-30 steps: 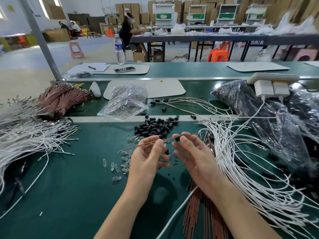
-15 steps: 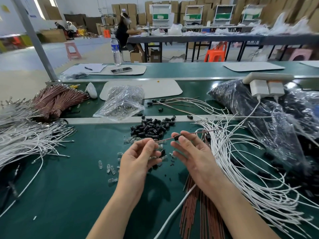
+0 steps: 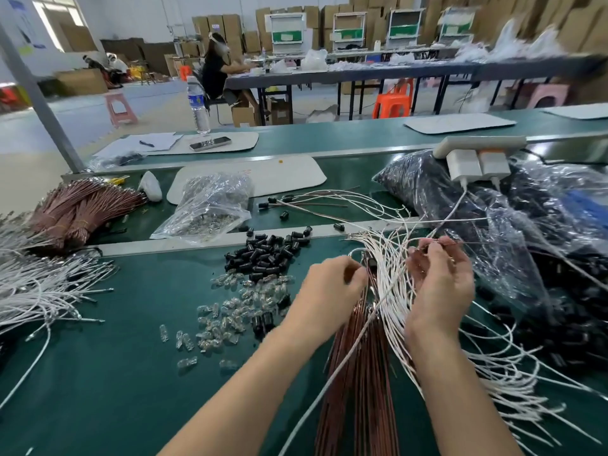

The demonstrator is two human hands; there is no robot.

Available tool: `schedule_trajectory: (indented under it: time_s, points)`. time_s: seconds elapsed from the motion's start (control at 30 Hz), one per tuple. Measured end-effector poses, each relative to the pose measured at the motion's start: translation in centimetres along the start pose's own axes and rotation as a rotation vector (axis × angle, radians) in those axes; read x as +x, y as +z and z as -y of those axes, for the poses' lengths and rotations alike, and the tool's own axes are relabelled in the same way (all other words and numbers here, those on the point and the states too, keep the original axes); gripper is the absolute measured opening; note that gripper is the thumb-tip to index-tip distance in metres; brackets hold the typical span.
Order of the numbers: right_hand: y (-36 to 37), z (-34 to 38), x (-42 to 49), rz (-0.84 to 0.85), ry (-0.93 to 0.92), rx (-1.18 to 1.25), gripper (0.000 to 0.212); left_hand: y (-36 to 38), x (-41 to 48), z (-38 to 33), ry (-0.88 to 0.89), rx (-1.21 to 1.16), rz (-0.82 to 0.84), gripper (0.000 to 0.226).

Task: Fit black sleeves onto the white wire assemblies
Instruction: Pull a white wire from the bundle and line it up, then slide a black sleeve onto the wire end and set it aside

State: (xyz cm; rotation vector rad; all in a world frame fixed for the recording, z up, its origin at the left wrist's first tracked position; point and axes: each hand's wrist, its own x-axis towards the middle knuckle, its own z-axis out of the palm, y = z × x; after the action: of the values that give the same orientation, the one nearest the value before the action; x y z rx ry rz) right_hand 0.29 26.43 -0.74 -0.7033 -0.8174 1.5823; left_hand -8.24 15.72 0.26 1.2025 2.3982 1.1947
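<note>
My right hand (image 3: pixel 439 281) is raised over the fan of loose white wires (image 3: pixel 493 383) and pinches a thin brown wire (image 3: pixel 467 242) that runs off to the right. My left hand (image 3: pixel 330 291) has its fingers curled against the top of the brown wire bundle (image 3: pixel 362 373), right beside a black sleeve (image 3: pixel 371 263). What its fingertips hold is hidden. A heap of loose black sleeves (image 3: pixel 266 255) lies on the green table (image 3: pixel 115 373), just beyond my left hand.
Clear glass bulbs (image 3: pixel 243 301) are scattered left of my left hand. Behind them lies a clear bag of bulbs (image 3: pixel 210 205). Plastic bags of black parts (image 3: pixel 460 205) fill the right side, under a power strip (image 3: pixel 477 146). White wires (image 3: pixel 39 287) and tied brown bundles (image 3: pixel 82 205) lie at left.
Both hands have moved right, from the table's middle to over the white and brown wires. The left hand let go of the brown wire they held together; the right hand keeps it.
</note>
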Motion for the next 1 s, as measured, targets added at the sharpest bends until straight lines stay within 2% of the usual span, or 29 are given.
schedule_trajectory:
  time_s: [0.13,0.27,0.37,0.47,0.53,0.63,0.77,1.0]
  points:
    - [-0.4,-0.5,0.4,-0.028,-0.005,-0.035,0.013,2.6,4.3,-2.4,-0.105,0.328,0.16,0.026]
    - [-0.2,-0.7,0.8,-0.038,0.025,-0.016,0.011,3.6,5.5,-4.1,-0.232,0.486,0.258,0.02]
    - [-0.2,-0.8,0.9,-0.057,0.02,-0.013,0.012,3.9,5.8,-4.6,-0.264,0.474,0.318,0.023]
    - [-0.2,-0.9,0.8,-0.052,0.01,-0.01,0.011,3.7,5.8,-4.3,-0.32,0.236,0.362,0.022]
    - [-0.3,-1.0,0.7,-0.045,-0.005,-0.019,0.011,3.1,5.7,-4.1,-0.371,0.024,0.323,0.019]
    - [-0.3,-1.0,0.4,-0.028,-0.038,-0.05,0.012,1.5,5.4,-4.6,-0.324,-0.079,0.228,0.027]
    - [-0.2,-0.7,0.0,0.024,-0.077,-0.08,0.012,-2.4,4.7,-5.6,-0.189,-0.227,-0.077,0.033]
    - [0.1,-0.8,-1.0,0.113,-0.16,-0.183,0.013,-12.6,2.4,-3.1,-0.263,-0.68,-0.421,0.018]
